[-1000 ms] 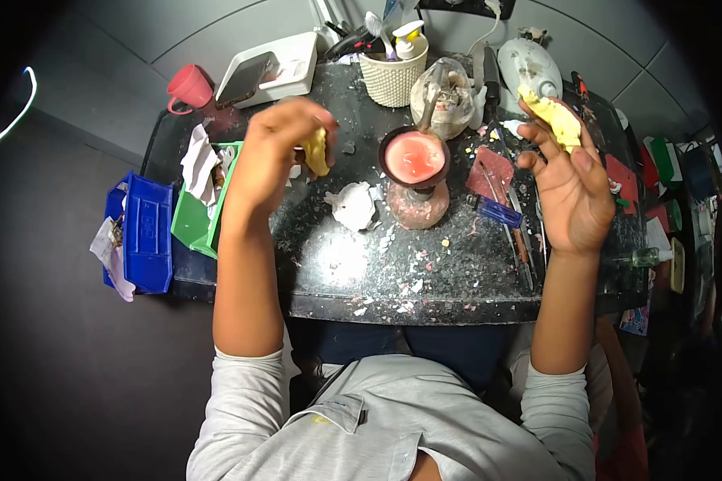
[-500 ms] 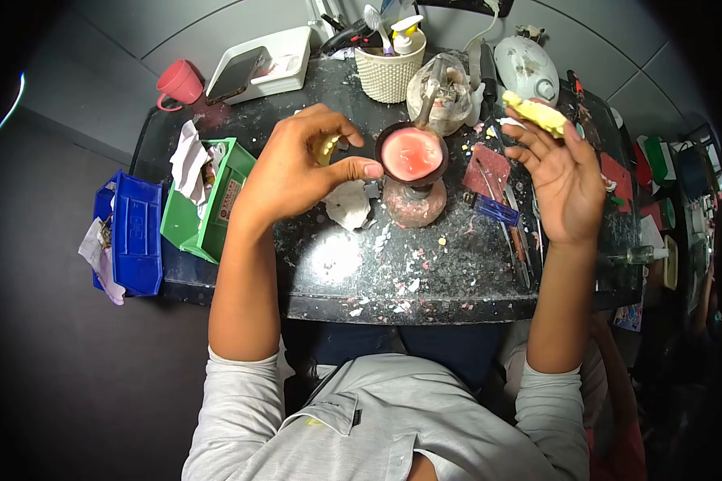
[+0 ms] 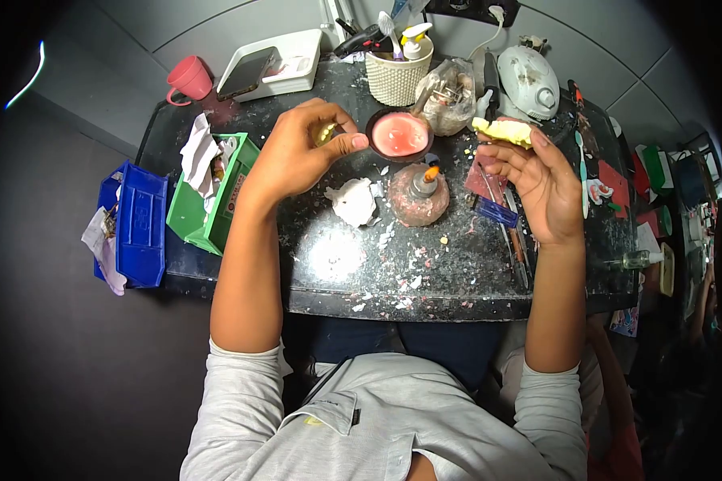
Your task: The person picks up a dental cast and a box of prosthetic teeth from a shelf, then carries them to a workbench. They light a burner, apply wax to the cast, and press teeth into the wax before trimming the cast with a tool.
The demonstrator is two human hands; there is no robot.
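Note:
My left hand is curled around a yellow dental cast, mostly hidden behind the fingers. Its thumb tip is right at the rim of a small dark pan of melted pink wax. The pan's handle points up and away to the right. In front of the pan, a spirit burner shows a small orange flame at its wick. My right hand is raised and pinches a yellow dental cast piece between thumb and fingers. A white plaster piece lies left of the burner.
A green bin and a blue bin with paper stand at left. Behind are a pink mug, white tray, woven basket and bagged items. Metal tools lie at right, amid scattered scraps.
The wax pan has shifted back and left off the burner, uncovering its flame. My right hand has moved left and slightly lower with the yellow piece. My left hand stays near the pan.

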